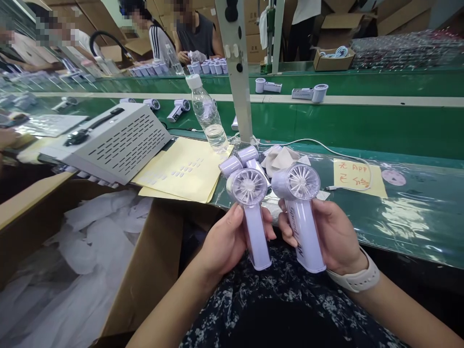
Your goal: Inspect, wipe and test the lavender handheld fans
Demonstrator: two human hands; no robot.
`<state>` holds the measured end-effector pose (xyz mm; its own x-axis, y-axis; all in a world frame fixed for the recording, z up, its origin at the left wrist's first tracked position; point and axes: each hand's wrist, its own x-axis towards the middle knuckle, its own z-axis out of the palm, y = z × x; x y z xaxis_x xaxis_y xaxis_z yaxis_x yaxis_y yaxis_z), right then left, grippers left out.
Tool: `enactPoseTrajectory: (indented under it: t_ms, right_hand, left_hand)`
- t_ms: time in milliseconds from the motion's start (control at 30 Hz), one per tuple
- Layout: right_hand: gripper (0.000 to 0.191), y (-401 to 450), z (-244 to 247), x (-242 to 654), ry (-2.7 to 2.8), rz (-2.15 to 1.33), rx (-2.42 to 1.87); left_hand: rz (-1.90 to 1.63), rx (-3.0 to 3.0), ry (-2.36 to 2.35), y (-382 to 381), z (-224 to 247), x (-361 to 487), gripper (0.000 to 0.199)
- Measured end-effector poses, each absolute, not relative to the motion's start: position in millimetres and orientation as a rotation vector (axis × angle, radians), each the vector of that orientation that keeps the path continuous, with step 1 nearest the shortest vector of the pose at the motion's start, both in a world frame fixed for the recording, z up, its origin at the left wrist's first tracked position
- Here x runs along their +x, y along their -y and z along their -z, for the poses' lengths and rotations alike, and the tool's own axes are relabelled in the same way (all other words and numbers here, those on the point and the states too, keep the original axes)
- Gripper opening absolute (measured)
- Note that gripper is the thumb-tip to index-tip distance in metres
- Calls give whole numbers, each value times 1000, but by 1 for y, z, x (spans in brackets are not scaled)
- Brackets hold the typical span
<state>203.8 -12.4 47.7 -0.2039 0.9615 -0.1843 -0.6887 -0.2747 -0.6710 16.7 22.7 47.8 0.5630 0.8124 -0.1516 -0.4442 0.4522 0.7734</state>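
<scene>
My left hand (pixel 226 239) is closed round the handle of a pale lilac handheld fan (pixel 256 232), its round clear-bladed head tilted up at me. In my right hand (pixel 335 234) is a second handheld fan (pixel 306 232), gripped by the handle, with dark lettering down its side. The two fans stand side by side above my lap, slightly apart. Just behind them on the bench lie more lilac fans (pixel 232 166) in a small heap, beside some crumpled pale wrapping (pixel 282 159).
A vented grey metal box (pixel 126 137) stands left, near yellow sheets (pixel 181 166) and a water bottle (pixel 210 116). An open carton (pixel 163 241) of white wrapping is lower left. Beyond a metal post (pixel 235 72), fans lie along the green conveyor (pixel 344 121); people work opposite.
</scene>
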Motion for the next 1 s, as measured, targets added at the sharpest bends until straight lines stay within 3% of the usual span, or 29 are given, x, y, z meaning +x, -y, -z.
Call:
enactPoseTrajectory:
  t_ms: [100, 233, 400, 533, 867, 1000]
  right_hand:
    - [30, 12, -44, 206, 538, -1680, -738]
    - [21, 12, -37, 206, 444, -1553, -800]
    - [44, 11, -33, 205, 388, -1482, -846]
    - [48, 9, -32, 204, 404, -1501, -928]
    - [34, 7, -30, 201, 411, -1541, -978]
    - [27, 9, -25, 207, 513, -1519, -954]
  left_hand:
    - [-844, 772, -555, -21, -48, 14, 29]
    - [-867, 841, -613, -19, -43, 16, 38]
    - [-854, 907, -632, -21, -36, 19, 52]
    - [-824, 940, -649, -24, -35, 16, 58]
    - [-832, 959, -662, -27, -30, 14, 60]
    - [-812, 1009, -702, -26, -34, 10, 51]
